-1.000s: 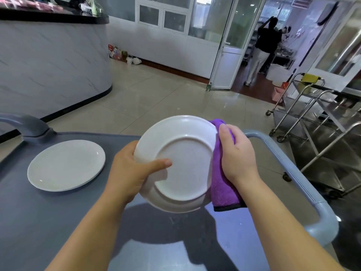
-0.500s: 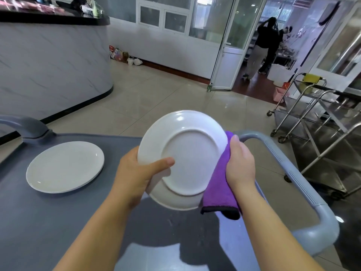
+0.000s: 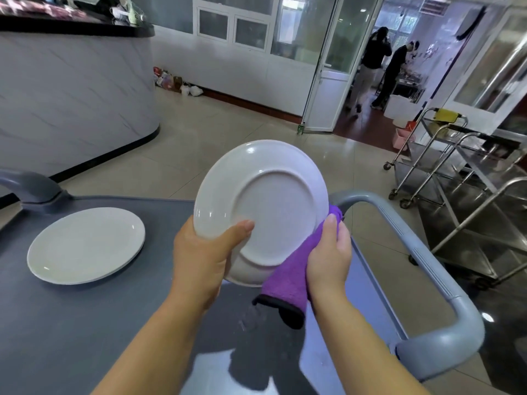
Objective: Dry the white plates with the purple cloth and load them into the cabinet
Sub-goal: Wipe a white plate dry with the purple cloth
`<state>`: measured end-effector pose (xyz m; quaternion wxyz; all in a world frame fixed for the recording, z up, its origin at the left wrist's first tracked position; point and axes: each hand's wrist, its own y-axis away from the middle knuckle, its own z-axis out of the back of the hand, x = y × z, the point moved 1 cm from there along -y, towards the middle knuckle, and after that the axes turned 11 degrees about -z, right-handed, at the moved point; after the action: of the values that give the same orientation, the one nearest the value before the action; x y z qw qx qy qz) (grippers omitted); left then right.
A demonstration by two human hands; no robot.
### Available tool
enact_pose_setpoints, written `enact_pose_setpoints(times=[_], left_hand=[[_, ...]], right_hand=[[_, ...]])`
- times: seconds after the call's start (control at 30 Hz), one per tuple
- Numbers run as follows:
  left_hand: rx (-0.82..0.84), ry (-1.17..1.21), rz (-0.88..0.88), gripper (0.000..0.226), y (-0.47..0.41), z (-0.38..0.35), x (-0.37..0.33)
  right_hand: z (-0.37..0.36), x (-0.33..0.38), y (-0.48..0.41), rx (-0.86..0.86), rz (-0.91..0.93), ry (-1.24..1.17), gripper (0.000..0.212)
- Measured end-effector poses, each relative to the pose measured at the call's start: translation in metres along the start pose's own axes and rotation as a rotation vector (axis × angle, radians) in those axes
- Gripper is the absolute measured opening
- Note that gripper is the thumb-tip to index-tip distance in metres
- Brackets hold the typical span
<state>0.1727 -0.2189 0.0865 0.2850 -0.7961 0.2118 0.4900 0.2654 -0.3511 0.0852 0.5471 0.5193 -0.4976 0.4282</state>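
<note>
White glossy plate [image 3: 273, 201], underside showing, clasped in left grip [image 3: 202, 252]; right grip [image 3: 330, 252] clutches purple cloth [image 3: 288, 277] against it

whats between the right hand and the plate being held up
The purple cloth. In the head view, the right hand holds it against the lower right edge of the raised plate.
</note>
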Motion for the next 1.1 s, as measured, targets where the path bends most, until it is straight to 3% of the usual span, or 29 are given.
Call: enact_pose_setpoints(times=[0.13,0.27,0.33,0.43,0.6,0.7,0.8,0.9,1.0,1.1], left_hand=[[0.133,-0.027,0.036,0.062,-0.006,0.009,-0.008],[0.08,-0.068,-0.04,0.055,-0.009,0.01,-0.014],[0.034,-0.077,-0.093,0.048,-0.005,0.007,-0.014],[-0.044,-0.013,-0.132,0.043,0.005,-0.003,-0.01],[-0.048,0.091,-0.039,0.06,0.01,-0.008,-0.003],[0.016,0.088,0.014,0.06,0.001,0.002,-0.006],[0.014,0.044,-0.045,0.052,-0.005,0.008,-0.015],[-0.063,0.027,-0.114,0.042,-0.002,0.004,-0.018],[-0.135,0.088,-0.143,0.041,0.006,-0.006,-0.015],[-0.161,0.174,-0.116,0.051,0.014,-0.013,-0.007]], right_hand=[[0.013,0.037,-0.02,0.154,0.185,0.226,0.023],[0.013,0.055,-0.015,0.225,0.329,0.287,0.017],[0.012,0.043,-0.008,0.099,0.308,0.166,0.014],[0.008,0.015,0.01,-0.049,0.176,-0.053,0.028],[0.007,0.004,0.015,-0.014,0.012,-0.116,0.029],[0.015,0.032,-0.004,0.081,0.155,0.02,0.026],[0.018,0.058,-0.01,0.212,0.293,0.18,0.013],[0.016,0.054,-0.007,0.139,0.314,0.132,0.016],[0.007,0.025,0.013,0.01,0.175,-0.064,0.031],[0.002,0.002,0.028,0.013,0.024,-0.158,0.031]])
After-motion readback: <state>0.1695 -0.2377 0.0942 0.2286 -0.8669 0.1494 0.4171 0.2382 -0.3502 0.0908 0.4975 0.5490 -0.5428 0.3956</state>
